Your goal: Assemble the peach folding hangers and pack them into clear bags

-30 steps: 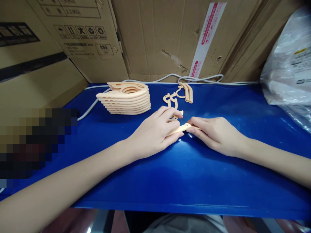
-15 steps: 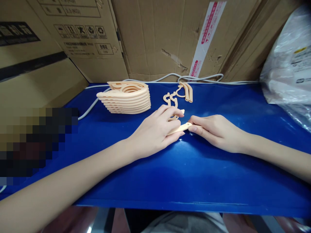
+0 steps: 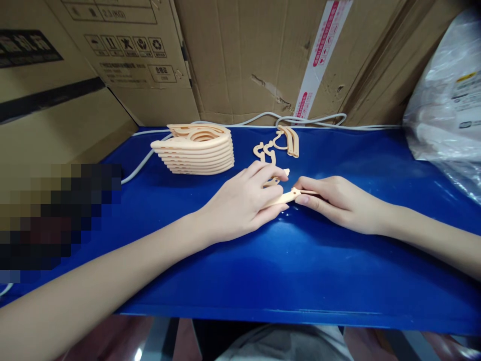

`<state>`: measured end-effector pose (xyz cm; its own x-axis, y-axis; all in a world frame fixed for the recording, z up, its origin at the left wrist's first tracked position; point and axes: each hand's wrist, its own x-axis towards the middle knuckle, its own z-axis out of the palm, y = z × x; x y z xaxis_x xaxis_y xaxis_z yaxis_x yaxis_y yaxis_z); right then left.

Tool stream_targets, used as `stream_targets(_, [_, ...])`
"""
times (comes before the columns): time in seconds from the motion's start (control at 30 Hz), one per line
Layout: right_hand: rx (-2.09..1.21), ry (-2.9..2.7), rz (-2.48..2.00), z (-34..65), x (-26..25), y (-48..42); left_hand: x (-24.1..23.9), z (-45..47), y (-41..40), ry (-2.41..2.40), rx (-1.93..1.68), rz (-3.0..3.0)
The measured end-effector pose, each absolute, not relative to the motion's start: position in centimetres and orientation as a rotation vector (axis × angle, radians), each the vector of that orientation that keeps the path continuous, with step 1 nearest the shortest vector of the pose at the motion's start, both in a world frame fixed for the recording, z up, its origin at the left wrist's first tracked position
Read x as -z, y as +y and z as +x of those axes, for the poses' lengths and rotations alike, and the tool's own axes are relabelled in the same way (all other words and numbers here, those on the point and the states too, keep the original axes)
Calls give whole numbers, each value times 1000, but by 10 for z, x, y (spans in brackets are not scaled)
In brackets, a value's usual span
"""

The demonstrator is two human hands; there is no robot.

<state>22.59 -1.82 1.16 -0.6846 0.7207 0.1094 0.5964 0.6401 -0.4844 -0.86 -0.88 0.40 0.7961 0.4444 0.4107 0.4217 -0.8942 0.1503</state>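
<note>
My left hand (image 3: 244, 200) is closed on a cream plastic folding hanger (image 3: 280, 199), with thumb below and fingers over it. Its narrow end, with a small hole, sticks out to the right. At that end my right hand (image 3: 334, 203) pinches with thumb and forefinger, and a thin cream strip shows between these fingers. Under my left fingers another cream part (image 3: 284, 174) peeks out, mostly hidden. Just behind lie loose hanger parts with hooks (image 3: 267, 150) and curved arms (image 3: 291, 141). A neat stack of folded cream hangers (image 3: 195, 155) stands to the left.
The blue table (image 3: 300, 281) ends at a front edge near my lap. Cardboard boxes (image 3: 233, 60) wall off the back and left. A white cable (image 3: 259, 118) runs along the back. Clear plastic wrapping (image 3: 447, 100) bulges at the right, and a pixelated patch covers the left.
The hanger's holed end has shifted slightly right, and more of the thin strip shows between my right fingers. Both hands keep their grip. The view has tilted a little.
</note>
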Motion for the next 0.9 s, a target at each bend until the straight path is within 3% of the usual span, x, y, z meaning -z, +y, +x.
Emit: stream_targets(0.9, [341, -2650, -972, 227, 3, -24, -4, -12, -7, 640, -663, 2946])
